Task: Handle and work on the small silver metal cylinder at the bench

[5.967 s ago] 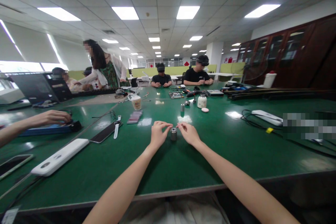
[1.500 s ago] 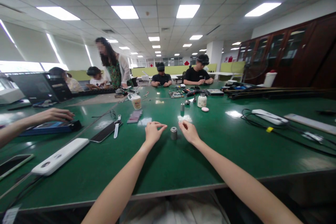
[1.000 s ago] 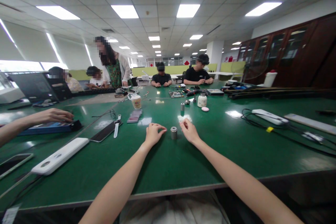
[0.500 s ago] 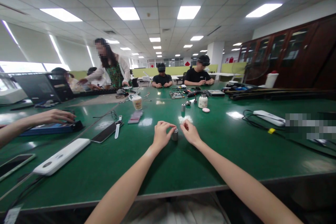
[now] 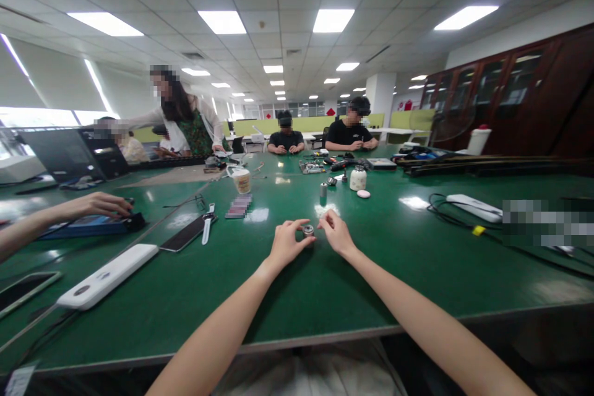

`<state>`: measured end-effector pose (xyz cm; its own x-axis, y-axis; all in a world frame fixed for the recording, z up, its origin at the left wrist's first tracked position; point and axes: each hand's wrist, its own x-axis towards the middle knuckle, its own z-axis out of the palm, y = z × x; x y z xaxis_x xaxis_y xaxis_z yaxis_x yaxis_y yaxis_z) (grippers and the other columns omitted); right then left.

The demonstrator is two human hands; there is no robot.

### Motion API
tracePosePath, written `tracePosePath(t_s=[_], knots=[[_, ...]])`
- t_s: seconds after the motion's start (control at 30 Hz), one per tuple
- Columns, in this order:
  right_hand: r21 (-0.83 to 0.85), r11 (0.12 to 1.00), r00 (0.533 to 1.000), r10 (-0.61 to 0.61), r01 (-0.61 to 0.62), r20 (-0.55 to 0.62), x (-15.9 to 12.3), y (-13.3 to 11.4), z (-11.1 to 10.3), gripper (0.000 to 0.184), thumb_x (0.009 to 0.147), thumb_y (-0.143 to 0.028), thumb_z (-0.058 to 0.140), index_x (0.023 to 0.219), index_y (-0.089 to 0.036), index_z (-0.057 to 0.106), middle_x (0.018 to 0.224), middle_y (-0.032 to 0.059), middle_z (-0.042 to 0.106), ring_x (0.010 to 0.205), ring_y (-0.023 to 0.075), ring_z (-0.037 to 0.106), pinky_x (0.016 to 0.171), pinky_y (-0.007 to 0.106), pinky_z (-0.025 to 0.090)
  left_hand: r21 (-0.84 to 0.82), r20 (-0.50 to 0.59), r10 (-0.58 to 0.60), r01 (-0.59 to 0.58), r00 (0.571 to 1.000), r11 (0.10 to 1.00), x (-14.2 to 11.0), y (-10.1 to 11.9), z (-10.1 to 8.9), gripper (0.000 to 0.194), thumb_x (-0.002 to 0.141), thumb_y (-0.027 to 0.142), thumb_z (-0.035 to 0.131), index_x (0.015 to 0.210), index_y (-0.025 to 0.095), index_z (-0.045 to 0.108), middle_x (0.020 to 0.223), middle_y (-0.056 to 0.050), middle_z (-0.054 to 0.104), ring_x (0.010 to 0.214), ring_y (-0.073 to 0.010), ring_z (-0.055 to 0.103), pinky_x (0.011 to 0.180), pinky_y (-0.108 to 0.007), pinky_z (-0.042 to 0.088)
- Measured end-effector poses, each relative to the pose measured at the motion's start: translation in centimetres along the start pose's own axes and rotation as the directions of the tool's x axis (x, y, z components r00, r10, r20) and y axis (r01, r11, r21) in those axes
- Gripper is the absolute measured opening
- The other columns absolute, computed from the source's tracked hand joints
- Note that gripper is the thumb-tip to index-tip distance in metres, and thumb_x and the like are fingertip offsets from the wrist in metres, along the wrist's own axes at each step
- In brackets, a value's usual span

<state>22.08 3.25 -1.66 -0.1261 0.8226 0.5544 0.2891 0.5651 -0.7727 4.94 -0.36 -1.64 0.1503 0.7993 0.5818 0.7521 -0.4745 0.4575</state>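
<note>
My left hand (image 5: 286, 242) has its thumb and fingers around a small grey metal cylinder (image 5: 308, 231), whose round top end faces up towards me. Just right of it, my right hand (image 5: 338, 234) is closed in a pinch, apart from the cylinder. Whatever sits between its fingertips is too small to make out. Beyond my hands, a second metal cylinder (image 5: 323, 190) stands upright on the green table (image 5: 399, 272). Small dark metal parts (image 5: 332, 182) lie behind it, beside a white jar (image 5: 358, 178) and a pale pink lid (image 5: 363, 194).
To the left are a white power strip (image 5: 109, 275), a dark tablet-like slab (image 5: 183, 236), a white-strapped watch (image 5: 208, 224) and a paper cup (image 5: 242, 180). Another person's hand (image 5: 102, 204) rests over a blue box. Cables and a white strip (image 5: 473, 207) lie right.
My left thumb and fingers have gone from touching the cylinder's top to gripping around it, and its top now tilts towards me. My right hand has barely moved.
</note>
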Motion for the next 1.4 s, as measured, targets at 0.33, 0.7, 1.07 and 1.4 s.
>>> tracePosePath(t_s=[0.33,0.7,1.07,1.4], knots=[[0.205,0.978,0.988,0.001,-0.033,0.157,-0.5,-0.8,0.3,0.025,0.084,-0.044,0.048,0.074,-0.023,0.040,0.042,-0.0095,0.045,0.033,0.0113,0.047,0.040,0.021,0.036,-0.020,0.041,-0.038,0.039,0.998,0.999,0.0,-0.5,0.5,0.042,0.073,0.042,0.072,0.113,0.028,0.068,0.096,-0.002,0.074,0.090,-0.0212,0.066,0.084,-0.032,0.047],[0.228,0.972,0.995,0.032,-0.053,0.094,-0.4,-1.2,-0.1,0.029,0.081,-0.049,0.055,0.087,-0.023,0.044,0.072,0.0000,0.069,0.034,0.0088,0.048,0.033,0.020,0.036,-0.044,0.047,-0.048,0.051,0.998,0.998,0.0,-0.9,0.6,0.045,0.073,0.047,0.071,0.113,0.027,0.068,0.101,-0.003,0.074,0.095,-0.0221,0.066,0.086,-0.031,0.048],[0.002,0.998,0.997,-0.066,0.066,0.040,-0.3,-1.0,0.2,0.033,0.072,-0.039,0.067,0.098,-0.022,0.055,0.081,0.0018,0.070,0.039,0.0081,0.052,0.039,0.020,0.038,-0.052,0.057,-0.041,0.044,0.998,0.998,0.1,-1.1,0.7,0.044,0.073,0.043,0.072,0.113,0.028,0.068,0.100,-0.002,0.074,0.094,-0.0218,0.066,0.084,-0.030,0.049],[0.151,0.988,0.998,0.029,-0.037,0.054,0.5,-0.9,0.4,0.030,0.071,-0.040,0.069,0.090,-0.021,0.057,0.079,0.0042,0.072,0.038,0.0092,0.051,0.036,0.022,0.041,-0.052,0.068,-0.059,0.063,0.996,0.997,0.1,-1.2,0.8,0.047,0.072,0.047,0.071,0.113,0.026,0.068,0.100,-0.004,0.074,0.093,-0.0228,0.067,0.083,-0.031,0.050]])
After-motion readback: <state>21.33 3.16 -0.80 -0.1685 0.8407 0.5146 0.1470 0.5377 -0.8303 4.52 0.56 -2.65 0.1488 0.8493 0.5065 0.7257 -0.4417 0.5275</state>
